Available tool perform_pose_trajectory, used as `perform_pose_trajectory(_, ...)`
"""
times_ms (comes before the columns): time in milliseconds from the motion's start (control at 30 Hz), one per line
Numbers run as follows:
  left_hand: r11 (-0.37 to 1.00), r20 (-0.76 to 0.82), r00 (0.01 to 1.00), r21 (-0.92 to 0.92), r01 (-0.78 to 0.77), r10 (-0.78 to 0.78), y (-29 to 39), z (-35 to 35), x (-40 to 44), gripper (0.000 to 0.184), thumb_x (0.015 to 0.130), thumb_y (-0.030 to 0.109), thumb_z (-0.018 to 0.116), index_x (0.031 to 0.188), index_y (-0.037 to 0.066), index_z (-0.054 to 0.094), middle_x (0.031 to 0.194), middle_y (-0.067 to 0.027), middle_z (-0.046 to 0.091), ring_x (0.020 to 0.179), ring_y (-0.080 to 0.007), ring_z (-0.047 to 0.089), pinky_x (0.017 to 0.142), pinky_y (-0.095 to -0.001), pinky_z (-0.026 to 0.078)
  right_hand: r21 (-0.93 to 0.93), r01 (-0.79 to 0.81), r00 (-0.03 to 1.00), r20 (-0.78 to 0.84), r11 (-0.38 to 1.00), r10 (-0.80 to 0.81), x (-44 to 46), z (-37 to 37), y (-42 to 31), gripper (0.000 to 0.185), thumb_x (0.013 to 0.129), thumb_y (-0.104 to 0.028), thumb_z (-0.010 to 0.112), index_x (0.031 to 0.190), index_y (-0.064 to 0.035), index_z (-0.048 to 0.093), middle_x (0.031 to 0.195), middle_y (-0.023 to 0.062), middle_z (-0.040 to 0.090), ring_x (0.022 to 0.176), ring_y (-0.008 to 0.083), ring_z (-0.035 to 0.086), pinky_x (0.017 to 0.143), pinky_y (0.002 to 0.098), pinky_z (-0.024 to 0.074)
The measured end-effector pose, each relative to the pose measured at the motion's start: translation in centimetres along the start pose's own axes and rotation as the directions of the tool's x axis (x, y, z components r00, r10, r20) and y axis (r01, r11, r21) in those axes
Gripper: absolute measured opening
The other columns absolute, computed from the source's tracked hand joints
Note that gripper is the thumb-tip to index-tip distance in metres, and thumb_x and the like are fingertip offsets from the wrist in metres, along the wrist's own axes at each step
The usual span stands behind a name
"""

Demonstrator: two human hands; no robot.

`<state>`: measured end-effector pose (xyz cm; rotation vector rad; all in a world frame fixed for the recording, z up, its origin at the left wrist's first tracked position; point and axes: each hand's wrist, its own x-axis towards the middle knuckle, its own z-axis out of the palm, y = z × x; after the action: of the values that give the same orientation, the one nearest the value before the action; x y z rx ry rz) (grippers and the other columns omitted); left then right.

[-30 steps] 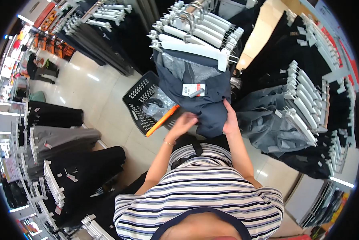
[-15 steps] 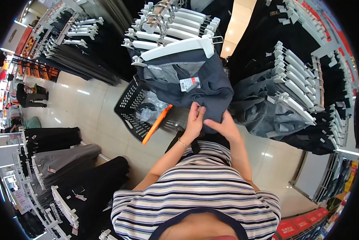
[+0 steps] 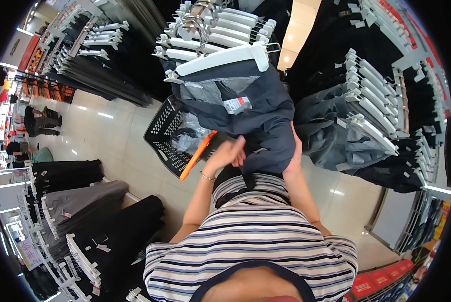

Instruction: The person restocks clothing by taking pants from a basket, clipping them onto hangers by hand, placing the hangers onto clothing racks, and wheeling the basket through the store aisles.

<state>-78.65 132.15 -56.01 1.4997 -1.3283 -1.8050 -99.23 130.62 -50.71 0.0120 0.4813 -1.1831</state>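
Observation:
Dark grey trousers [image 3: 265, 108] hang by the waistband from a white clip hanger [image 3: 220, 61] at the front of a rail. A white and red price tag [image 3: 237, 105] lies on them. My right hand [image 3: 296, 153] holds the right side of the hanging cloth, its fingers hidden behind the fabric. At the left edge of the trousers, my left hand [image 3: 229, 153] has loosely bent fingers set apart, slightly blurred, with nothing visible in them. A bracelet [image 3: 207, 175] circles my left wrist.
A black shopping basket [image 3: 160, 128] with an orange handle [image 3: 198, 156] and clear plastic packs [image 3: 188, 133] is left of the trousers. Grey trousers [image 3: 331, 136] hang on the right. More racks carry black trousers [image 3: 130, 221] at lower left. A person [image 3: 39, 123] is far left.
My left hand has let go of the cloth and moved left. My right hand has moved right and up to the trousers' outer edge. The fabric has spread lower and wider.

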Motion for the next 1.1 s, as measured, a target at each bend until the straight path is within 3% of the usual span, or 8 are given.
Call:
perform_pose_trajectory(33,0.980,0.242,0.968,0.196,0.014,-0.063,-1.0,-0.5,0.6,0.048,0.092,0.041,0.043,0.096,-0.004,0.058,0.088,-0.0181,0.064,0.075,-0.0211,0.064,0.065,-0.0277,0.051,-0.001,0.011,0.999,0.031,1.000,-0.011,0.1,-0.2,0.2,0.040,0.092,-0.034,0.049,0.115,-0.0006,0.054,0.102,0.0097,0.062,0.090,0.0205,0.061,0.081,0.0309,0.0491)
perform_pose_trajectory(133,0.655,0.084,0.783,0.497,-0.569,0.617,-4.8,2.3,2.2,0.057,0.088,0.040,0.050,0.121,-0.007,0.045,0.118,-0.0227,0.051,0.110,-0.0266,0.051,0.094,-0.0333,0.040,-0.031,0.064,0.987,0.152,0.997,-0.059,-0.6,-0.5,0.9,0.038,0.093,-0.032,0.048,0.113,-0.0009,0.055,0.102,0.0096,0.062,0.091,0.0201,0.061,0.082,0.0305,0.0487)
perform_pose_trajectory(167,0.799,0.185,0.846,0.278,-0.534,0.501,-5.6,2.3,3.2,0.071,0.084,0.039,0.056,0.133,-0.005,0.029,0.135,-0.0200,0.035,0.128,-0.0282,0.032,0.106,-0.0355,0.024,-0.041,0.091,0.975,0.206,0.995,-0.080,-0.7,-0.5,1.0,0.037,0.093,-0.031,0.048,0.112,-0.0010,0.055,0.102,0.0097,0.062,0.092,0.0198,0.060,0.083,0.0302,0.0486)
perform_pose_trajectory(400,0.765,0.642,0.460,-0.627,-0.145,0.613,-2.1,4.1,2.1,0.059,0.091,0.036,0.050,0.129,-0.008,0.037,0.123,-0.0168,0.051,0.111,-0.0205,0.048,0.098,-0.0312,0.035,-0.253,0.362,0.929,0.174,0.897,-0.326,-1.0,0.9,0.0,0.031,0.093,-0.023,0.048,0.111,0.0014,0.055,0.106,0.0110,0.061,0.097,0.0216,0.059,0.088,0.0324,0.0467)
perform_pose_trajectory(500,0.839,0.576,0.645,-0.506,-0.201,0.502,-0.3,3.5,-0.3,0.057,0.088,0.031,0.057,0.125,-0.008,0.040,0.115,-0.0199,0.055,0.101,-0.0262,0.057,0.093,-0.0332,0.041,0.197,-0.023,0.968,0.250,0.980,-0.027,1.2,-2.5,-3.1,0.039,0.093,-0.025,0.050,0.121,0.0015,0.049,0.118,0.0128,0.056,0.107,0.0220,0.055,0.095,0.0323,0.0416)
perform_pose_trajectory(700,0.426,0.049,0.920,-0.895,-0.133,0.390,3.6,6.1,-2.2,0.037,0.087,0.008,0.058,0.120,-0.004,0.046,0.110,-0.0131,0.057,0.097,-0.0225,0.060,0.089,-0.0348,0.046,-0.243,0.128,0.984,0.149,0.961,-0.093,-1.6,1.5,-2.3,0.038,0.092,-0.024,0.052,0.120,0.0025,0.049,0.115,0.0114,0.057,0.106,0.0201,0.054,0.093,0.0307,0.0397)
perform_pose_trajectory(833,0.436,-0.226,0.908,-0.820,-0.372,0.352,4.9,7.5,-2.4,0.035,0.088,0.006,0.055,0.121,-0.001,0.047,0.110,-0.0106,0.058,0.103,-0.0201,0.056,0.089,-0.0339,0.045,-0.882,0.296,0.953,0.300,0.367,-0.046,-2.5,-0.9,-0.5,0.035,0.088,-0.011,0.060,0.118,0.0041,0.051,0.112,0.0090,0.057,0.101,0.0124,0.051,0.089,0.0263,0.0392)
perform_pose_trajectory(1100,0.692,-0.452,0.744,-0.317,-0.649,0.492,5.1,5.4,-3.0,0.026,0.090,0.011,0.056,0.111,-0.005,0.056,0.106,-0.0050,0.060,0.098,-0.0096,0.052,0.087,-0.0247,0.041,-0.802,0.454,0.872,0.312,0.388,-0.377,-2.3,-2.0,-1.0,0.023,0.092,-0.011,0.053,0.109,0.0041,0.056,0.097,0.0014,0.061,0.083,0.0055,0.052,0.077,0.0188,0.0403)
